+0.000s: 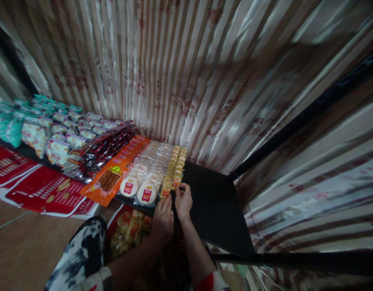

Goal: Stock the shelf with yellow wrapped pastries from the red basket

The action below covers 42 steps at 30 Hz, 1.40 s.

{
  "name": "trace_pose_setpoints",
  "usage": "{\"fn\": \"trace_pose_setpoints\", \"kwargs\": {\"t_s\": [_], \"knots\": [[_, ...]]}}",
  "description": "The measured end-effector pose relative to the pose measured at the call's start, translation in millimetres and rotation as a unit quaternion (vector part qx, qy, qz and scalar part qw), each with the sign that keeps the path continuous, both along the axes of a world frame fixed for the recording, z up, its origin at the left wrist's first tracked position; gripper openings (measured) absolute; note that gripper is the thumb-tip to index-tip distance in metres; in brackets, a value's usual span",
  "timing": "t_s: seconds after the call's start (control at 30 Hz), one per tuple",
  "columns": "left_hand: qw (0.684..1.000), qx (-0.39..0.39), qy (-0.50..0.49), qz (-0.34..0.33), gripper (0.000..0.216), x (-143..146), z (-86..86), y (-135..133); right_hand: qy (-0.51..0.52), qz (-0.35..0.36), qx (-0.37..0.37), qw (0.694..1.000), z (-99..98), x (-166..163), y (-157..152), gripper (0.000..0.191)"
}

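Small yellow snack packets (174,165) stand in two narrow rows on a black shelf (210,202). My right hand (184,201) is closed, with thumb and fingertips pinching the front packet of the right row. At the front of the left row, my left hand (163,218) has its fingers together against the nearest yellow packet. Its fingertips are partly hidden. Just left of these rows lie clear-wrapped round white rice crackers (145,193) with red labels, also in two rows. Below the shelf edge, more yellow packets (128,230) lie in a container, partly behind my left forearm.
Farther left on the shelf are an orange snack bag (107,184), dark red packs (109,147), white bags (57,149) and green bags (13,129). Red printed sheets (49,194) hang along the front. A striped curtain (162,60) backs the shelf, and a black frame bar (295,117) slants at right.
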<state>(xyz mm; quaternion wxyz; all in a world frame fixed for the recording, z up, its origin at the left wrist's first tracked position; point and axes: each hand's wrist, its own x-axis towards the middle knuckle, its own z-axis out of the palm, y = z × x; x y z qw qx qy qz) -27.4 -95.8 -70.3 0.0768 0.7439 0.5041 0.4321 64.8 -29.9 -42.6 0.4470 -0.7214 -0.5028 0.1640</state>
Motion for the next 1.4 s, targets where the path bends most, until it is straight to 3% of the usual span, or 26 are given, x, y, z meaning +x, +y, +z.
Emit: {"fn": "trace_pose_setpoints", "kwargs": {"t_s": [0.2,0.5,0.7,0.83,0.93,1.03,1.2,1.4], "knots": [[0.999,-0.001,-0.026,0.030,0.037,3,2.6,-1,-0.007,0.014,0.022,1.000,-2.9,2,0,0.026],[0.997,-0.050,-0.051,-0.021,0.034,-9,18.9,-4,0.035,-0.006,0.073,0.997,11.7,3,-16,0.038],[0.994,-0.060,-0.059,-0.065,0.032,-23,21.7,-22,0.073,0.021,0.061,0.995,16.9,-13,-76,0.037],[0.993,-0.061,-0.046,-0.088,0.030,-41,16.1,-56,0.102,0.054,0.024,0.993,-0.8,-28,-129,0.034],[0.989,-0.118,-0.032,-0.085,0.030,-58,2.8,-85,0.064,0.066,-0.008,0.996,-21.5,-35,-155,0.030],[0.977,-0.211,0.007,-0.020,0.032,-73,-12.9,-102,0.008,0.105,-0.056,0.993,-39.7,-40,-164,0.030],[0.929,-0.359,0.059,0.069,0.036,-85,-25.1,-98,-0.085,0.186,-0.106,0.973,-50.4,-53,-154,0.032],[0.915,-0.336,0.119,0.189,0.039,-95,-31.8,-85,-0.157,0.245,-0.133,0.948,-55.7,-74,-138,0.035]]}}
